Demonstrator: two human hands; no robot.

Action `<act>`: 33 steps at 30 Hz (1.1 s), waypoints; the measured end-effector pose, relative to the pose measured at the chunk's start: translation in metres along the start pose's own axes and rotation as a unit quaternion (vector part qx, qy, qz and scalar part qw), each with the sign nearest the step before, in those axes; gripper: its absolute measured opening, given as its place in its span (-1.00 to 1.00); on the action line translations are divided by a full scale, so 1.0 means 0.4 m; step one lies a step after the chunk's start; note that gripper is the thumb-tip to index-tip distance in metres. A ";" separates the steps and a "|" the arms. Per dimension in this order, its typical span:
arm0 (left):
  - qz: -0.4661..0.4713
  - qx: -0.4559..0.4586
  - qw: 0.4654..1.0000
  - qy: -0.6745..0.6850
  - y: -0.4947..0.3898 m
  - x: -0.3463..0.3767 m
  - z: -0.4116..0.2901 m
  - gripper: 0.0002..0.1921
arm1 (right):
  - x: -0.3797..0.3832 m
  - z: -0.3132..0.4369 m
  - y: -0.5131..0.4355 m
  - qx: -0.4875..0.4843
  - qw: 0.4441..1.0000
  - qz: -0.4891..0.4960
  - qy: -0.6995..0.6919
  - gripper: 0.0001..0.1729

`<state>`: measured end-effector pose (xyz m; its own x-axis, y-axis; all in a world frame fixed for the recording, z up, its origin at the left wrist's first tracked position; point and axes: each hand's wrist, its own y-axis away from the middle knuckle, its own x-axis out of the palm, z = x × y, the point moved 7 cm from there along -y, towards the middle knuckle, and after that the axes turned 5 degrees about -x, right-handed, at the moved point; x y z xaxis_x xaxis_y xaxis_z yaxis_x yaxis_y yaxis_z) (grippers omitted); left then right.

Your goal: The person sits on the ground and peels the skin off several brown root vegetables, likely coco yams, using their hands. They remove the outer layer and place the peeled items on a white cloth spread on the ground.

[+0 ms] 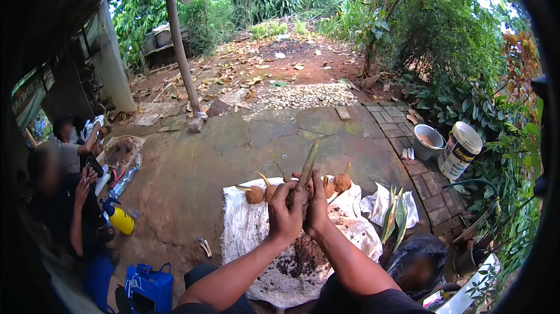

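Observation:
My left hand (282, 213) and my right hand (317, 209) are cupped around a dark ball of soil at the base of a green plant leaf (309, 158), which points up and away from me. Beneath them a white woven sack (245, 235) is spread on the ground, with loose dark soil (308, 255) on it. Along the sack's far edge stand several brown fibre-covered balls with leaf cuttings, among them one at the left (254, 195) and one at the right (342, 183). Fingers hide part of the soil ball.
Variegated long leaves (400, 213) lie on white plastic at the right, near a black plastic bag (415, 244). Pruning shears (204, 246), a blue bag (149, 287) and a yellow spray bottle (120, 220) are at the left, beside two seated people. A grey bucket (426, 150) and white pail (457, 161) stand right.

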<state>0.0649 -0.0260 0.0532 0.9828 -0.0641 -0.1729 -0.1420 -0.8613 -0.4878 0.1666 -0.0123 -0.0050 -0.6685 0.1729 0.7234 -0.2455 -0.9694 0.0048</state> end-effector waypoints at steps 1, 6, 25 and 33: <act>0.024 -0.034 0.999 0.016 0.002 0.007 0.016 -0.72 | -0.008 -0.007 0.000 0.016 1.000 -0.009 0.002 -0.17; 0.046 0.013 0.997 0.064 -0.014 0.008 0.015 -0.70 | -0.016 0.005 -0.011 0.013 0.998 -0.003 -0.057 -0.17; -0.087 0.023 0.992 -0.086 -0.082 -0.090 0.036 -0.69 | -0.055 -0.043 -0.027 0.117 0.992 -0.047 -0.012 -0.13; -0.009 -0.236 0.972 -0.002 -0.078 -0.080 0.232 -0.75 | 0.037 -0.008 0.042 0.005 0.975 0.076 0.210 -0.12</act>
<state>0.0267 0.0498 -0.0054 0.9841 -0.0464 -0.1714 -0.0547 -0.9975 -0.0445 0.1503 -0.0255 0.0037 -0.9259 0.0812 0.3690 -0.1159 -0.9906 -0.0730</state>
